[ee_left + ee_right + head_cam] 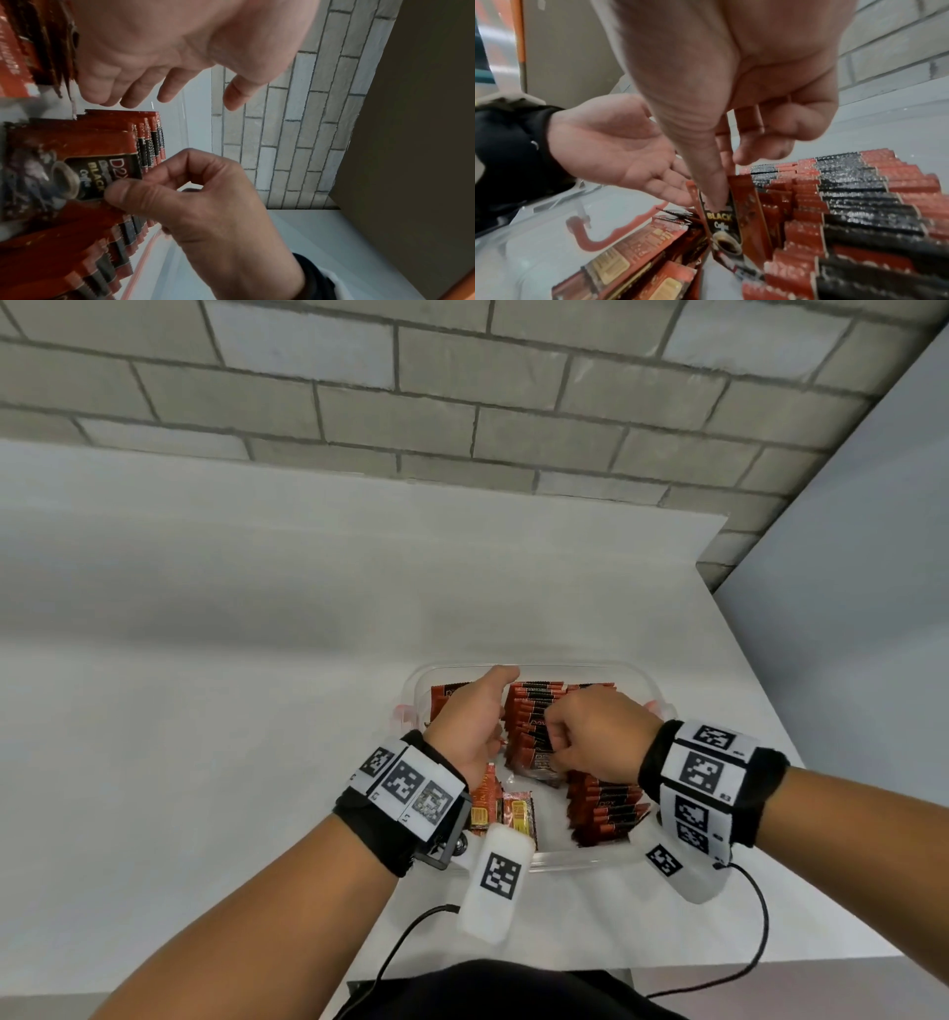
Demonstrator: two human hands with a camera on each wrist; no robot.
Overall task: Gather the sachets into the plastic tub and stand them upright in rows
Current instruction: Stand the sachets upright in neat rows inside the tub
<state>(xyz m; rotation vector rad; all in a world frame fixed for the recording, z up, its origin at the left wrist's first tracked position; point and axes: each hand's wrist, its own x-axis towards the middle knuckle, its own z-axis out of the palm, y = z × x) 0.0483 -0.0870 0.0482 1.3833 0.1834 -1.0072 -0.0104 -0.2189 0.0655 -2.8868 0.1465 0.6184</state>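
Note:
A clear plastic tub (580, 858) sits on the white table and holds rows of red-and-black coffee sachets (606, 809) standing on edge. My right hand (557, 747) is over the middle row. Its thumb and forefinger pinch one upright sachet (725, 227) marked "BLACK Coffee" at the row's near end. My left hand (470, 711) is inside the tub just left of that row, palm (618, 146) open toward it and fingers straight, holding nothing. A few sachets (506, 809) lie flat in the tub's near left corner.
The white table (257, 660) runs far to the left and back to a grey brick wall (462, 403). Its right edge (801, 752) lies close to the tub. Black cables (760, 916) hang off the wrist units at the table's near edge.

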